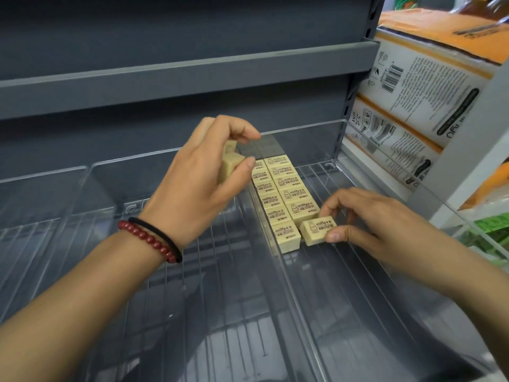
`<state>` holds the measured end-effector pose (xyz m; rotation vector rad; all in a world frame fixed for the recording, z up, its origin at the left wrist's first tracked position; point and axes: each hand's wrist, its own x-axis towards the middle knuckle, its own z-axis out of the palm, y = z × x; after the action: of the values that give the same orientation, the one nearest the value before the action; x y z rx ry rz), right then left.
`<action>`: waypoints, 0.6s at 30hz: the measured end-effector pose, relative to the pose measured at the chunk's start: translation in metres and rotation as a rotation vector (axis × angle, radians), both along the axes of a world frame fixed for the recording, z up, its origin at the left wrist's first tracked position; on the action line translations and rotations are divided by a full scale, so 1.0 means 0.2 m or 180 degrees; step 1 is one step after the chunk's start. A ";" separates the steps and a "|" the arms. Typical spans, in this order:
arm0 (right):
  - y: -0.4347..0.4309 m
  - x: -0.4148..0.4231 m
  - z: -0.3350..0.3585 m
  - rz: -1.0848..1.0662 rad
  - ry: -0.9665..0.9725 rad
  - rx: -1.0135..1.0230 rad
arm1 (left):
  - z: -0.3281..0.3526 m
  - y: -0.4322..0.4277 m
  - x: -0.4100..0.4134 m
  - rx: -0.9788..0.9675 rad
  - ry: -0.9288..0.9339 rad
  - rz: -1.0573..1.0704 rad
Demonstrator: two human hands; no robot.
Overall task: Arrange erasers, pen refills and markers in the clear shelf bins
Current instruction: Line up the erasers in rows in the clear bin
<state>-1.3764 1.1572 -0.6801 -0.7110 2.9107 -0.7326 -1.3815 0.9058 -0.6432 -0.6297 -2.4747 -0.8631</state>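
Cream rubber eraser blocks (230,164) in the left hand (192,188): mostly covered by fingers, count unclear.
Left row of cream printed erasers (271,201) in the clear plastic bin (358,312): far end behind the thumb.
Single cream eraser (316,230) in the right hand (385,224): right end under thumb and fingertips.
Print under "4B": too small to read.
White-and-orange cardboard cartons (429,86): cut off at top and right, text unreadable.

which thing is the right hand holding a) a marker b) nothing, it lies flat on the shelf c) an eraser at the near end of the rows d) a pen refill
c: the right hand pinches an eraser at the near end of the rows of erasers in the clear bin.
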 end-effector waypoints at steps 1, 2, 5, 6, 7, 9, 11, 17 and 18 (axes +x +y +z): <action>0.00 0.00 0.00 -0.0012 -0.0026 0.0079 | 0.00 0.00 0.00 0.0031 -0.0050 0.0018; 0.01 0.00 -0.01 -0.0031 -0.0042 0.0148 | 0.00 0.00 0.00 0.0075 -0.0138 0.0051; 0.00 0.01 -0.01 -0.0148 0.0000 0.0275 | 0.01 0.00 0.02 0.0118 -0.0258 0.0191; -0.01 0.01 -0.01 -0.0202 0.0019 0.0304 | 0.01 0.01 0.02 0.0132 -0.0233 0.0223; -0.02 0.02 -0.01 -0.0260 0.0040 0.0314 | 0.02 0.01 0.03 0.0151 -0.0194 0.0239; -0.05 0.04 0.00 -0.0374 0.0127 0.0304 | 0.03 0.02 0.04 0.0173 -0.0142 0.0255; -0.06 0.06 0.01 -0.0428 0.0278 0.0337 | 0.03 0.03 0.04 0.0162 -0.0151 0.0282; -0.08 0.07 0.02 -0.0417 0.0433 0.0462 | 0.01 0.02 0.05 0.0086 -0.0262 0.0275; -0.08 0.07 0.02 -0.0434 0.0443 0.0406 | 0.01 0.02 0.05 0.0175 -0.0366 0.0255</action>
<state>-1.3629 1.1417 -0.6753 -0.5776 3.1234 -0.5209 -1.3718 0.9102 -0.6409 -0.4709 -2.5493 -0.9571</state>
